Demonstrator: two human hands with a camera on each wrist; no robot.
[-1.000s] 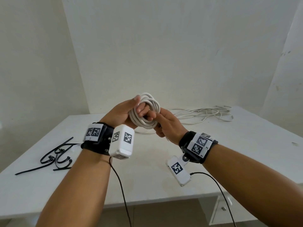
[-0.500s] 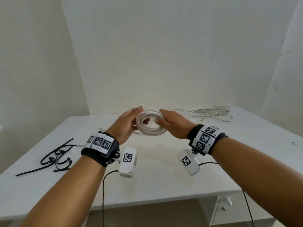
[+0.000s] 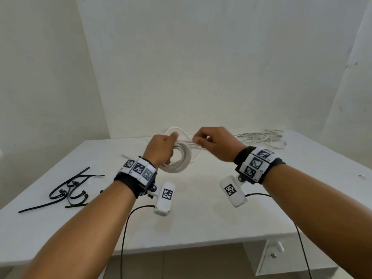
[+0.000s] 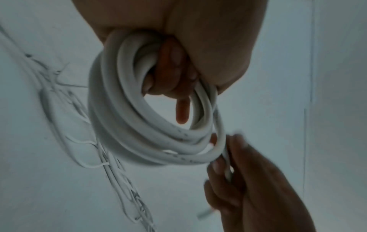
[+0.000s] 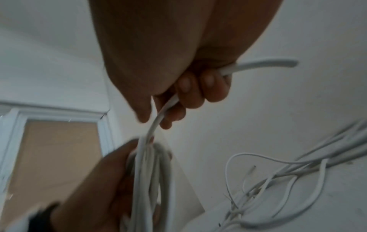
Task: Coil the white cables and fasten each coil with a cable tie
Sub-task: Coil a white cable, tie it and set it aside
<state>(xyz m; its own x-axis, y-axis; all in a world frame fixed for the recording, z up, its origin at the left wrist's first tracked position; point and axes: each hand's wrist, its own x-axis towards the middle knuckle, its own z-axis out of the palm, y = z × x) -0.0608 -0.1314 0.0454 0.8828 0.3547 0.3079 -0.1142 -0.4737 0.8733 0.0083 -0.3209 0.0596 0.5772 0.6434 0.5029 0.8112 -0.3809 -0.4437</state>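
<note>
My left hand (image 3: 161,147) grips a white cable coil (image 3: 178,160) of several loops, held just above the white table (image 3: 201,214). In the left wrist view my fingers (image 4: 174,69) curl through the coil (image 4: 123,119). My right hand (image 3: 213,141) pinches the coil's free end (image 5: 258,64) and holds it taut to the right of the coil; that end sticks out past my curled fingers (image 5: 196,87). A loose tangle of white cables (image 3: 259,137) lies on the table at the back right. Black cable ties (image 3: 68,190) lie at the left of the table.
The table stands in a corner of white walls. A white drawer unit (image 3: 275,256) stands under its right front edge. Black cords (image 3: 124,234) hang from both wrist cameras. A doorway (image 5: 55,150) shows in the right wrist view.
The coil came down from chest height toward the table. My right hand let go of the coil's loops, drew away to the right and now pinches the free end.
</note>
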